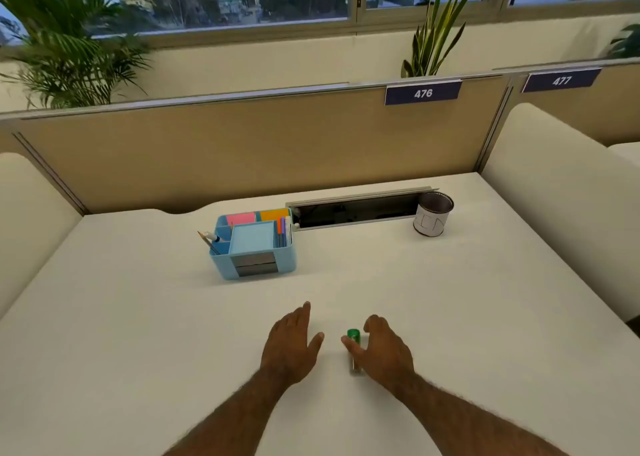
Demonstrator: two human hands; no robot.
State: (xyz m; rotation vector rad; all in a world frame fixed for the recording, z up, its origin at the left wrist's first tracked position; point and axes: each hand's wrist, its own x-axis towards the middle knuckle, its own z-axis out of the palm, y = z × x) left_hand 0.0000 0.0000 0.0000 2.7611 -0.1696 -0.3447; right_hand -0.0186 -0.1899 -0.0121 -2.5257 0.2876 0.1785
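A small green-capped tube [354, 338], perhaps a glue stick or marker, lies on the white desk [138, 317] near its front middle. My right hand [384, 350] hovers over it, thumb across the tube's left side and fingers curved past its right side; I cannot see a firm grip. My left hand [292, 343] is flat and relaxed just left of it, fingers straight, holding nothing.
A light blue desk organiser [254, 248] with sticky notes, pens and a pencil stands at the back centre. A mesh pen cup [433, 218] stands at the back right beside an open cable tray [356, 210]. Padded partitions border the desk on three sides.
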